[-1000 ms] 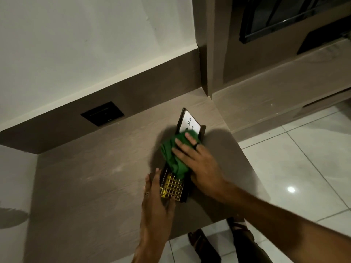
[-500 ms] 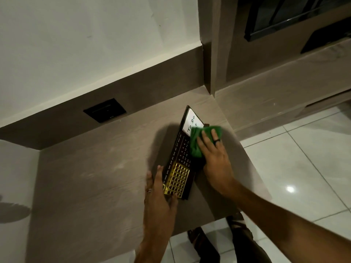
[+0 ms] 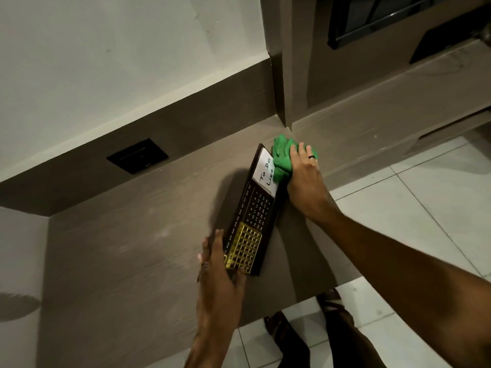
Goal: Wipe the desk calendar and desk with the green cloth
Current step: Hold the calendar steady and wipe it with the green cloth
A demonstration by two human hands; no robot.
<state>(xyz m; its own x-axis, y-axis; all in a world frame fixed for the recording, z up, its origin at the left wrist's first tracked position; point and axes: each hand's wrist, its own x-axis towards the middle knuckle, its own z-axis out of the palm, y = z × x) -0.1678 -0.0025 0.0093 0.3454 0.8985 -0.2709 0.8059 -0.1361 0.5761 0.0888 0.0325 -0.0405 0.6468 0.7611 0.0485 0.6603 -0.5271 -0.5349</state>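
A dark brown desk calendar (image 3: 256, 208) lies flat on the grey-brown desk (image 3: 132, 248). It has a gold grid at its near end and a white "To Do List" panel at its far end. My left hand (image 3: 220, 274) presses on the calendar's near left corner, fingers flat. My right hand (image 3: 305, 176) holds the bunched green cloth (image 3: 283, 158) against the calendar's far right corner, beside the white panel.
A black wall socket (image 3: 137, 155) sits in the brown backsplash behind the desk. A lower ledge (image 3: 385, 128) runs to the right past a wall corner. White floor tiles (image 3: 425, 208) and my feet show beyond the desk's right and near edges.
My right hand has slid the green cloth from the calendar's middle up to its far right corner, uncovering the date grid and white panel. My left hand stays at the near end.
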